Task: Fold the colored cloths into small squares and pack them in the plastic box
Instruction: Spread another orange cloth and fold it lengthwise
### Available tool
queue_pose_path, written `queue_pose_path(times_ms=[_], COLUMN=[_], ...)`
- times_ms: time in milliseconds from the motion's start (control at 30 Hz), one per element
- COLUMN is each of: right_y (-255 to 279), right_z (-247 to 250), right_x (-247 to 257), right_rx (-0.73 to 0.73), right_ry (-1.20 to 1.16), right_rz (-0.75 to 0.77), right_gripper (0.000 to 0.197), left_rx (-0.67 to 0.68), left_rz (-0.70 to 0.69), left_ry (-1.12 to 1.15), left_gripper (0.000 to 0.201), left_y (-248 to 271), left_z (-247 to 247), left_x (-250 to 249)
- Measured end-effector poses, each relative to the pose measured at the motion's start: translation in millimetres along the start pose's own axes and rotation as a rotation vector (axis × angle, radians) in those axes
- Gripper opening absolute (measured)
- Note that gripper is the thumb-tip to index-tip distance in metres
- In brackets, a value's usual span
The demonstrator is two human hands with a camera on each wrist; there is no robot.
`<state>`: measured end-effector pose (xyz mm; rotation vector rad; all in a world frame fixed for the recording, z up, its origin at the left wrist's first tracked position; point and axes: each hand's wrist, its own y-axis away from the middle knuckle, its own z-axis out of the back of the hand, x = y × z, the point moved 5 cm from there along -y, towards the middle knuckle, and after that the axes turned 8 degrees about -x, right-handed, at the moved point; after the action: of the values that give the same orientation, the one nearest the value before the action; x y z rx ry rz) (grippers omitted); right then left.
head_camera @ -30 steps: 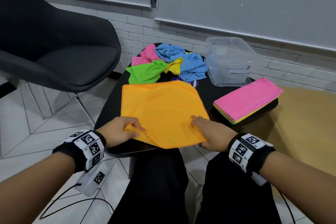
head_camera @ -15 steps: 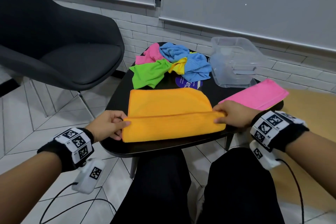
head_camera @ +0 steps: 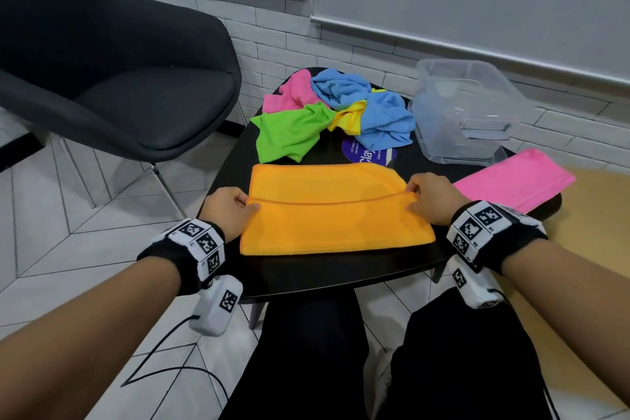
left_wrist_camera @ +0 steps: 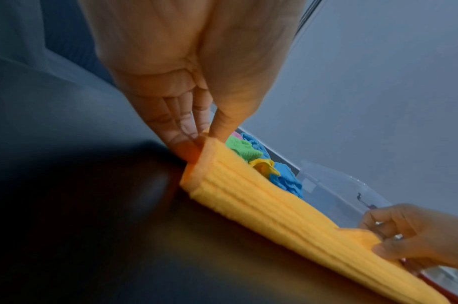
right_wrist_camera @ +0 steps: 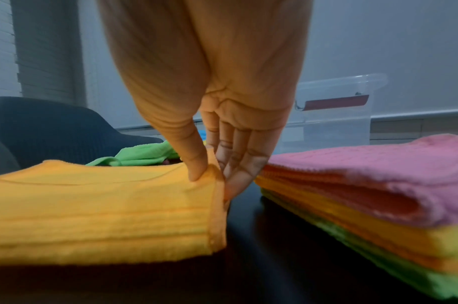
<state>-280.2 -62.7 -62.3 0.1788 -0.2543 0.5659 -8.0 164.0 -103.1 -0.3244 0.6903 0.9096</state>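
An orange cloth (head_camera: 335, 211) lies on the black table (head_camera: 327, 273), its near half turned over the far half. My left hand (head_camera: 235, 208) pinches the folded edge's left corner (left_wrist_camera: 205, 148) between thumb and fingers. My right hand (head_camera: 424, 196) pinches the right corner (right_wrist_camera: 212, 174) the same way. A loose heap of pink, blue, green and yellow cloths (head_camera: 327, 109) lies at the table's far side. The clear plastic box (head_camera: 467, 112) stands at the far right. A stack of folded cloths (head_camera: 514, 181), pink on top, sits to the right of my right hand.
A dark chair (head_camera: 112, 78) stands to the left of the table. A purple label (head_camera: 366, 153) lies between the heap and the orange cloth. My legs (head_camera: 375, 358) are under the table's near edge. A cable (head_camera: 170, 361) trails on the tiled floor.
Both hands have carried the orange cloth's near edge away from me, folding it over the far half; the fold edge now lies further back than half a second ago.
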Motion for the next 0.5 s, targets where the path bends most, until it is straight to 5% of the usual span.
queue_pose_path(times_ms=[267,433,500], right_y=[1.5,24.2,35.7], right_z=[-13.4,-18.2,-32.8], right_x=[2.5,42.1,63.8], right_rx=[0.015,-0.197,-0.151], right_ry=[0.125,0.392,0.364], right_rz=[-0.016,0.141,0.192], right_gripper=[0.033,0.047,0.054], left_rx=[-0.003,-0.067,0.008], left_rz=[-0.029,-0.331,-0.459], left_ry=[-0.157,-0.489,-0.564], left_gripper=[0.015,0.049,0.056], left_y=[2.0,28.9,45.1], left_z=[-0.3,-6.9,-24.6], left_x=[-11.1,-50.0,-66.4])
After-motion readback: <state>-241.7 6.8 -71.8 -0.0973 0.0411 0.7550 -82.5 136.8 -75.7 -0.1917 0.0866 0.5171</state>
